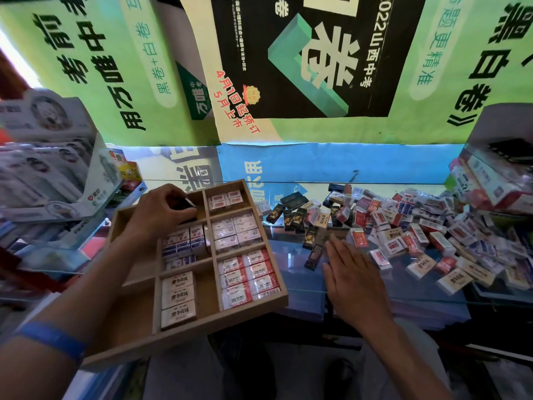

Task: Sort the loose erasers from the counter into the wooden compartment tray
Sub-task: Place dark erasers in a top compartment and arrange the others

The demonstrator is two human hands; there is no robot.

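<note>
Wooden compartment tray [284,295] at left, partly filled. Left hand [161,210] over far compartment, fingers pinching black eraser [189,205]. Right hand [350,272] flat, fingers together, beside loose erasers [403,226] on glass counter [300,264].

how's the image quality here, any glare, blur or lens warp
Head view: strong wide-angle warp, posters and edges bowing; the glass counter top mirrors the posters, washing out detail; the heap of loose wrapped erasers goes soft toward the right edge; the wooden compartment tray is sharp; bright blown-out patch top left.
</note>
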